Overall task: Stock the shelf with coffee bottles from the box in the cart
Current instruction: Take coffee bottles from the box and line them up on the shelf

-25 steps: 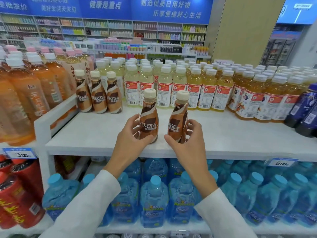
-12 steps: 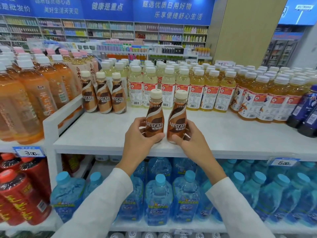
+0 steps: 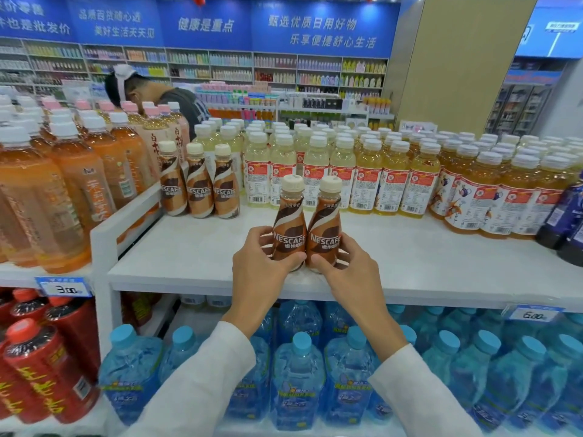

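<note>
Stock in hand, head view, the only one we have: left coffee bottle (image 3: 288, 230) and right coffee bottle (image 3: 325, 230), upright, touching side by side, near the front edge of the white shelf (image 3: 426, 263), about midway along it. Our left hand (image 3: 262, 266) curls fingers and thumb round the lower body of the left one; our right hand (image 3: 350, 272) grips the right one likewise. Whether the bases rest on the surface or hang just above it we cannot tell, since our thumbs hide the contact. Three matching bottles (image 3: 199, 184) stand in a row toward the back left corner, beside the divider (image 3: 126, 212); yellow drinks (image 3: 391, 184) line the back edge. Step, as we judge it: placing this pair. The next move calls for sliding both back and left to join the row, labels forward, then letting go and fetching more from the box in the cart, neither in view.
</note>
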